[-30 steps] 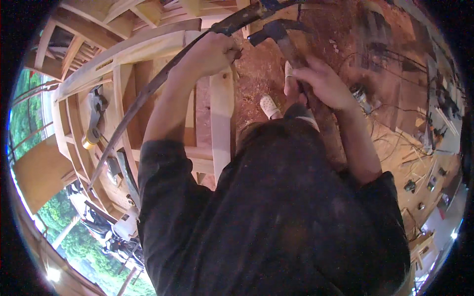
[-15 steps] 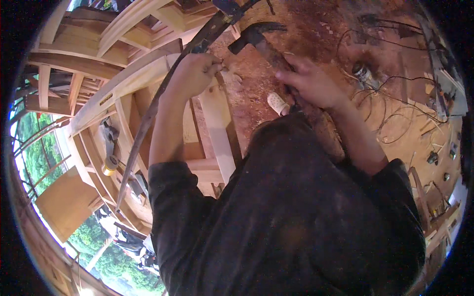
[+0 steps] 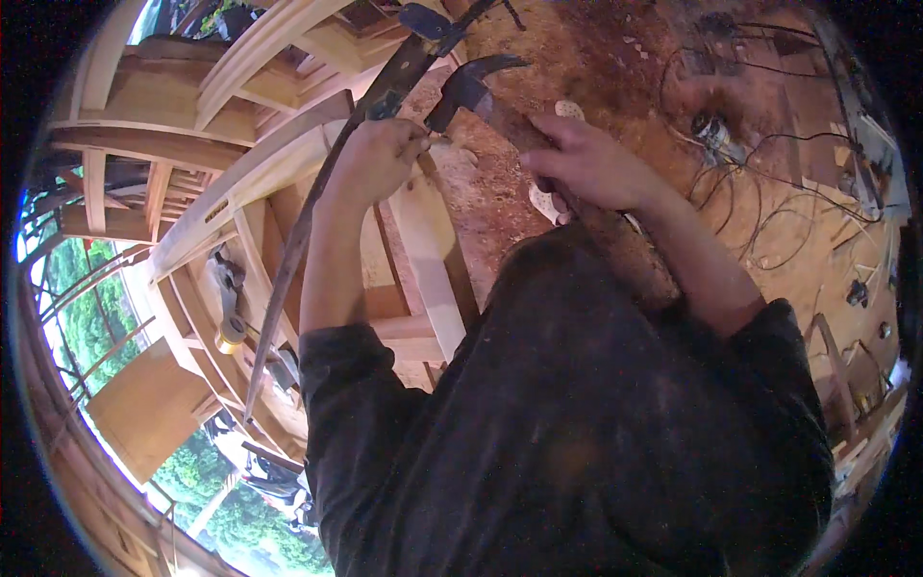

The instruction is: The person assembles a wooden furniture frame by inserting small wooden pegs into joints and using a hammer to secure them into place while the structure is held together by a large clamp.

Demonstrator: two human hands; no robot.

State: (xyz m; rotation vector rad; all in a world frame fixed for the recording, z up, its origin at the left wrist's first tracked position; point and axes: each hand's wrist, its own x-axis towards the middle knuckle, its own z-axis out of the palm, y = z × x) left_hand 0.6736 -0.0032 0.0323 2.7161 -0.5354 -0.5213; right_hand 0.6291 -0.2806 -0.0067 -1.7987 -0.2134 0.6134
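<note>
Where the left fingertips (image 3: 420, 145) come together: blurred; perhaps they pinch something small.
Long dark bar (image 3: 398, 73): upper end cut off at the view's edge.
Left hand (image 3: 370, 165): fingers curled inward beside the bar; how tightly they close, I cannot tell.
Right hand (image 3: 594, 163): wrapped round the handle of the hammer (image 3: 496, 112).
Hammer: reaches from the right hand toward the left, claw head near the left fingertips.
</note>
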